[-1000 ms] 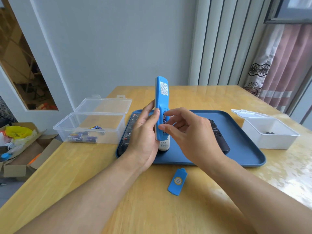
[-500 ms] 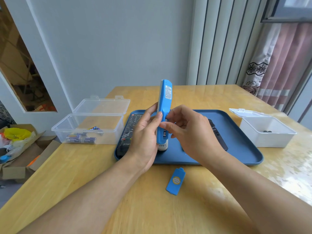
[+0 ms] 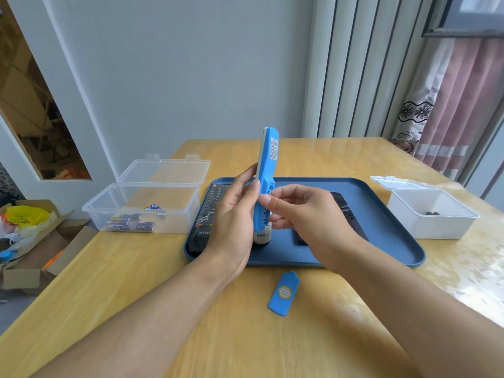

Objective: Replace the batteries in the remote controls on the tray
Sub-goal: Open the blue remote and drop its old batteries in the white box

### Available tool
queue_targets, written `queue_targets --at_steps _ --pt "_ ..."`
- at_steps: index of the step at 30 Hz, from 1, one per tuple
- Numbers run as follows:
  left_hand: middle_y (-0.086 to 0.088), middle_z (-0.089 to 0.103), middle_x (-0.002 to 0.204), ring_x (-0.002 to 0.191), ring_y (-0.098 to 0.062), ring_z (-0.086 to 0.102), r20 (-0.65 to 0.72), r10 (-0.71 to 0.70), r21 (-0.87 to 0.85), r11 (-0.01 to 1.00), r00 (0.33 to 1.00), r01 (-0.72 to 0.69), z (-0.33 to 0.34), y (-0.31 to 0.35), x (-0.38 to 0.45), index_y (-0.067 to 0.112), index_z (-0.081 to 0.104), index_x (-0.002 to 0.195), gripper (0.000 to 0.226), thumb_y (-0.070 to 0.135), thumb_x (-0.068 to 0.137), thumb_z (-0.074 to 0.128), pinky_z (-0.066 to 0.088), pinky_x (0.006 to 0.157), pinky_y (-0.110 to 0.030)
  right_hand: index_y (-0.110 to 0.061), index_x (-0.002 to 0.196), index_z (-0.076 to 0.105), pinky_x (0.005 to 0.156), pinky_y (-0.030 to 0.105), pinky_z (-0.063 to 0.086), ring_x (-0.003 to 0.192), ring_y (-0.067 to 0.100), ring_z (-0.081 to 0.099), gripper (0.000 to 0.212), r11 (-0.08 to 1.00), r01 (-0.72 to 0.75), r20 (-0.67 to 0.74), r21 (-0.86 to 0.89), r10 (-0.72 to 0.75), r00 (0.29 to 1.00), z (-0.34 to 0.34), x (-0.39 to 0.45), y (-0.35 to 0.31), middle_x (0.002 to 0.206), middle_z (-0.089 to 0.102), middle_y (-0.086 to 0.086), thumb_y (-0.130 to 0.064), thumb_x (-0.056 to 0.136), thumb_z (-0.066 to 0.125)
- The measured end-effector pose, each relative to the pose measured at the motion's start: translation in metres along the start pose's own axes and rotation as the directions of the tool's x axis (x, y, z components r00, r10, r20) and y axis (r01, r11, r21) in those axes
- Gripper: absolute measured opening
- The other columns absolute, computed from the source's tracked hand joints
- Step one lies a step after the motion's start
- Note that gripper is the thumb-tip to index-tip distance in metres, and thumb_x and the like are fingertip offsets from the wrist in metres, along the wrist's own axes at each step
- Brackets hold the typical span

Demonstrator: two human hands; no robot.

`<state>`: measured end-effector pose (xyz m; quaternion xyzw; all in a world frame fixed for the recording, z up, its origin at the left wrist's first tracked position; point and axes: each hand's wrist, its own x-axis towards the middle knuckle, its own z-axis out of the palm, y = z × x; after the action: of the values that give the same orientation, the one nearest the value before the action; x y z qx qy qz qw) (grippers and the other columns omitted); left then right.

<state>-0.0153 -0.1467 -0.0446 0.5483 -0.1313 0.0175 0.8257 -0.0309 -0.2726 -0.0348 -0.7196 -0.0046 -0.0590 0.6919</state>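
Note:
My left hand [image 3: 231, 214] grips a blue remote [image 3: 267, 170] upright above the dark blue tray [image 3: 387, 241], its lower end over the tray. My right hand [image 3: 305, 214] has thumb and fingers curled at the remote's open battery compartment; whether it pinches a battery is hidden. The remote's blue battery cover [image 3: 283, 293] lies on the wooden table in front of the tray. A black remote with many buttons [image 3: 210, 211] lies at the tray's left, another black remote [image 3: 343, 211] behind my right hand.
An open clear box [image 3: 141, 205] with several blue batteries stands left of the tray. An open white box [image 3: 431, 214] holding a few dark batteries stands at the right. A cardboard box with rubbish [image 3: 24, 236] sits on the floor at the left.
The blue remote has turned so its edge faces me and shifted slightly right. My right hand's fingers stayed at the battery compartment, curling closer.

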Motion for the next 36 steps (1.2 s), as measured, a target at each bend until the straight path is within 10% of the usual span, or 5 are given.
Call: queue_targets --at_steps 10,15,18,22,36 --pt "-0.002 0.076 0.094 0.079 -0.010 0.071 -0.150 -0.097 -0.074 0.993 0.984 0.087 -0.008 0.005 0.009 0.019 0.068 0.124 0.028 0.031 0.104 0.051 0.057 0.078 -0.026 -0.007 0.104 0.060 0.052 0.025 0.051 0.063 0.020 0.063 0.010 0.856 -0.192 0.044 0.480 0.196 0.980 -0.008 0.001 -0.020 0.077 0.067 0.009 -0.005 0.097 0.053" --pt "-0.004 0.077 0.094 0.085 -0.013 0.071 -0.103 -0.166 -0.038 0.986 0.981 0.163 -0.007 0.006 0.008 0.016 0.073 0.112 0.030 0.037 0.102 0.053 0.054 0.084 -0.029 -0.023 0.090 0.074 0.042 0.022 0.026 0.046 0.010 0.030 0.013 0.982 0.056 0.059 -0.183 -0.046 0.997 -0.009 -0.003 -0.010 0.063 0.051 -0.009 -0.017 0.094 0.063" --pt "-0.008 0.076 0.101 0.087 -0.017 0.070 -0.068 -0.201 -0.038 0.979 0.977 0.199 -0.007 0.008 0.006 0.015 0.073 0.113 0.031 0.037 0.102 0.054 0.053 0.079 -0.030 -0.041 0.094 0.076 0.050 0.021 0.033 0.052 0.006 0.046 0.010 0.463 0.452 0.235 -0.763 -0.453 0.860 -0.007 -0.005 -0.001 0.060 0.046 -0.017 -0.033 0.090 0.070" --pt "-0.019 0.073 0.106 0.086 -0.027 0.069 -0.019 -0.246 -0.029 0.969 0.969 0.245 -0.007 0.012 0.005 0.012 0.073 0.114 0.033 0.036 0.103 0.053 0.054 0.063 -0.025 -0.047 0.095 0.076 0.050 0.015 0.025 0.055 -0.009 0.048 0.009 0.331 0.516 0.322 -0.790 -0.492 0.809 -0.011 -0.009 -0.006 0.065 0.044 -0.031 -0.041 0.090 0.070" --pt "-0.014 0.073 0.106 0.098 -0.025 0.066 0.003 -0.308 -0.059 0.950 0.951 0.308 -0.008 0.012 0.007 0.008 0.071 0.119 0.034 0.032 0.102 0.055 0.051 0.094 -0.040 -0.036 0.086 0.075 0.043 0.025 0.037 0.049 0.014 0.040 0.017 0.147 0.563 0.364 -0.813 -0.626 0.690 -0.011 -0.003 0.001 0.084 0.067 -0.013 -0.042 0.081 0.060"
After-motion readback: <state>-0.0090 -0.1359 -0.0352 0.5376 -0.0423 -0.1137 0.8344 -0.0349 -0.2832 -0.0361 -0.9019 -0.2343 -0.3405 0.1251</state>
